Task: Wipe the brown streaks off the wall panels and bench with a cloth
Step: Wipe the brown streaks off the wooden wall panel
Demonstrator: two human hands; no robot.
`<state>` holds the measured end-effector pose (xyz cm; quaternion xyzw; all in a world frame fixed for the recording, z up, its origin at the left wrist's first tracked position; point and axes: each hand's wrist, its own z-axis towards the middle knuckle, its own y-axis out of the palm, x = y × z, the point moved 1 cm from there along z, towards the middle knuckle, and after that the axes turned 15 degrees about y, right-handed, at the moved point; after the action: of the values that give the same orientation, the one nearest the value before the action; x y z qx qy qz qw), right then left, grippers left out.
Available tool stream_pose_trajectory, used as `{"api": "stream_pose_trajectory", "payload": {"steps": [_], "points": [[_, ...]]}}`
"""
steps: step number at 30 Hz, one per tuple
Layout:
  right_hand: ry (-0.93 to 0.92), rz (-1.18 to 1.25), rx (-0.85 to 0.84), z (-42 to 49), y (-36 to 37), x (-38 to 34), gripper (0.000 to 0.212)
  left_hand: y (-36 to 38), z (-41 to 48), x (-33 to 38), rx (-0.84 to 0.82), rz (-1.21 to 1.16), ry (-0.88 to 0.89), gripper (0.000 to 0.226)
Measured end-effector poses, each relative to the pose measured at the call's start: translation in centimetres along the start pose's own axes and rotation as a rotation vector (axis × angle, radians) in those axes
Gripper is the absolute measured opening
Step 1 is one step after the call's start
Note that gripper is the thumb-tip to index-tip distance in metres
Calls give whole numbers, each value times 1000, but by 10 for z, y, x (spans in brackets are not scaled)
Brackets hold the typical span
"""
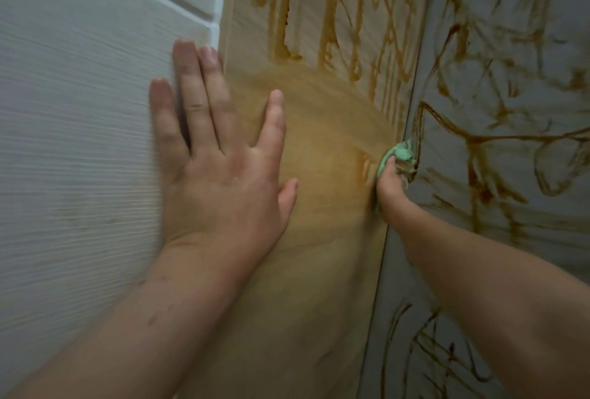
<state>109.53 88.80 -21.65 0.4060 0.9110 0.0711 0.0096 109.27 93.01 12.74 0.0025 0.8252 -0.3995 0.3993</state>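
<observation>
My left hand (220, 159) lies flat with straight, spread fingers across the seam between a white ribbed panel (79, 130) and a light wooden panel (322, 255). My right hand (391, 183) grips a crumpled green cloth (397, 156) and presses it against the wooden panel's right edge, where it meets a grey surface (510, 47). Thick brown streaks (351, 15) run down the upper wooden panel. A smeared brownish patch (322, 130) spreads between my hands. More brown streaks (479, 149) scrawl over the grey surface.
The white ribbed panel on the left shows no streaks. A white trim strip (214, 20) separates it from the wooden panel at the top. Lower down, the grey surface carries further brown scribbles (424, 344).
</observation>
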Motion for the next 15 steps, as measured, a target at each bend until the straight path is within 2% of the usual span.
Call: {"api": "stream_pose_trajectory", "payload": {"steps": [3,8,10,13,15], "points": [[-2,-33,-14,-44,4,11,78,1,1,0,-11,2,-16,97],[-328,-237,-175,-145,6,39,71,-3,3,1,-65,28,-34,97],[-401,-297,-276,-178,-7,46,69,-9,3,2,-80,34,-49,97],[-409,-376,-416,-205,-51,42,59,-17,2,4,-127,37,-73,97],[-329,-419,-460,-219,-85,32,50,-23,2,5,-181,35,-100,96]]}}
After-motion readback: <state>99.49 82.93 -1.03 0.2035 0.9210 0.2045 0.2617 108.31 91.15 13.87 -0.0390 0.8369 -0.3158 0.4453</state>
